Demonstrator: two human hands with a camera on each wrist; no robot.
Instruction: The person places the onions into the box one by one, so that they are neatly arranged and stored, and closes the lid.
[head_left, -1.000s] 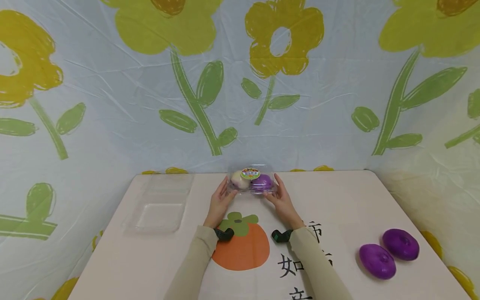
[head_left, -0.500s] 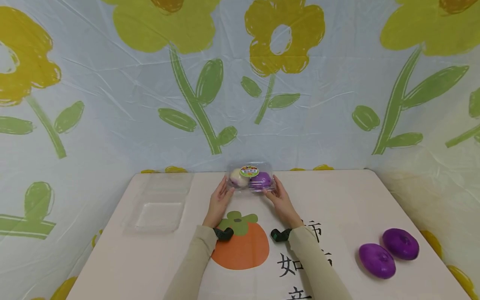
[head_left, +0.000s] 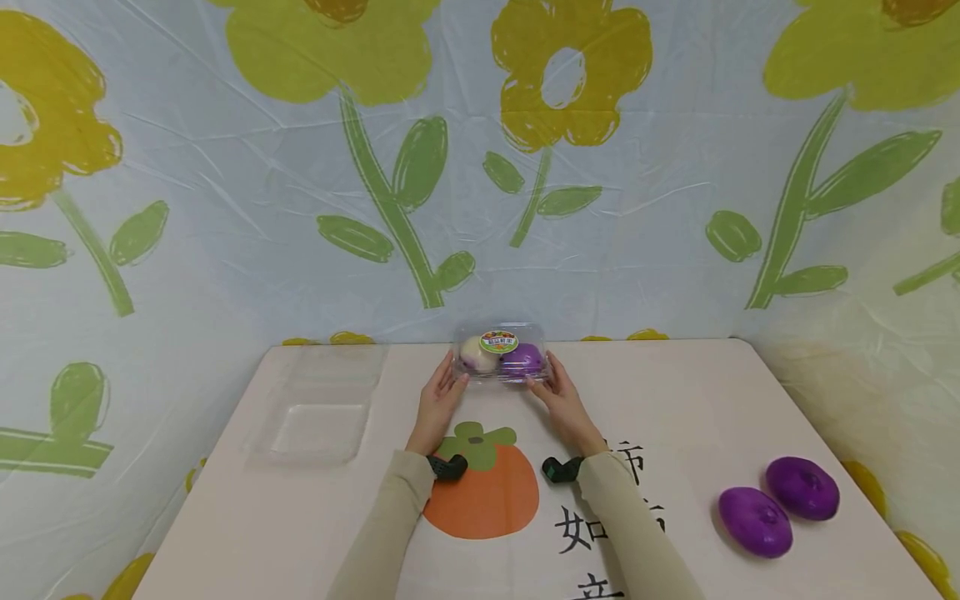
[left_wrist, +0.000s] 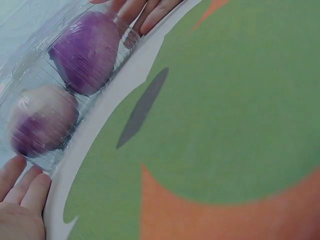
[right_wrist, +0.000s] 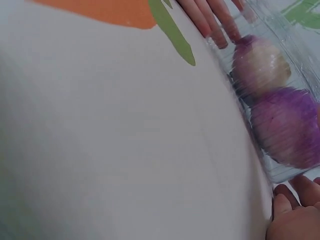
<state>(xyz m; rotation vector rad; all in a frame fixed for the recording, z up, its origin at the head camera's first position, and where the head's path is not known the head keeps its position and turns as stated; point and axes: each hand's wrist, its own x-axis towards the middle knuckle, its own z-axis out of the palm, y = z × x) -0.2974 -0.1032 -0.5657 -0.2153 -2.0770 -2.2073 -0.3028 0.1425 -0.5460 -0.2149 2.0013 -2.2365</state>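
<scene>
At the far edge of the table a clear plastic box (head_left: 501, 372) with a closed lid and an oval label holds two onion-like vegetables. One is a pale, purple-tinged vegetable (left_wrist: 44, 117); beside it lies a purple vegetable (left_wrist: 86, 52). The left hand (head_left: 437, 404) holds the box's left end, thumb at the front corner, fingers along the side. On the opposite end the right hand (head_left: 562, 404) does the same. In the right wrist view, several fingertips (right_wrist: 227, 22) of the left hand touch the box's end.
An open clear plastic box (head_left: 318, 433) lies at the table's left. Two purple onion-like vegetables (head_left: 755, 522) sit close together at the right. A printed persimmon and dark characters mark the tabletop. A flowered cloth (head_left: 637, 275) hangs behind the far edge.
The filled box and both hands have shifted very slightly away from the person, then stayed still over the last half second. The hold looks the same.
</scene>
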